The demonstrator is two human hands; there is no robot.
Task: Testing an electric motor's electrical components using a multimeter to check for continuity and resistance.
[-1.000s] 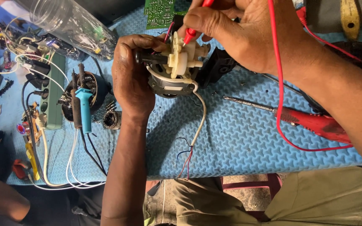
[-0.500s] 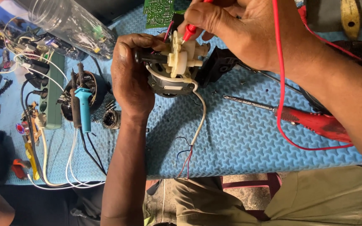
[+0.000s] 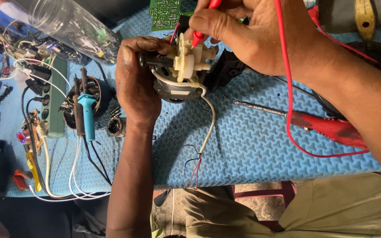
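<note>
- Motor (image 3: 177, 83) near centre top of the head view, on the blue mat (image 3: 261, 145), with a cream plastic part (image 3: 188, 59) on its upper side and a dark shaft (image 3: 155, 60) sticking out toward 9 o'clock
- Left hand (image 3: 135, 83) wrapped around the motor from 9 o'clock, fingers closed over the shaft end, so it is gripping the motor
- Right hand (image 3: 248, 35) at 1 o'clock of the motor, fingers pinched tight on a red probe (image 3: 203, 22) whose tip touches the cream part; a red lead (image 3: 287, 105) runs from it down over the wrist
- White cable (image 3: 210, 128) leaves the motor toward 6 o'clock and ends in thin loose coloured wires (image 3: 194, 165) at the mat's edge
- Handling, as a judgement: the motor looks dense and stiff, likely heavy for its size; the metal body is the safe place to hold, from the side as the left hand does; the cream part and the thin wires look fragile and should not bear a pull
- Red screwdriver (image 3: 318, 123) lies at 3 o'clock, apart from the motor
- Green board (image 3: 164, 13) at 12 o'clock, clear bottle (image 3: 71, 26) at 10 o'clock
- Soldering iron (image 3: 87, 117) with blue grip at 9 o'clock in a round stand, power strip (image 3: 56, 101) beyond it
</note>
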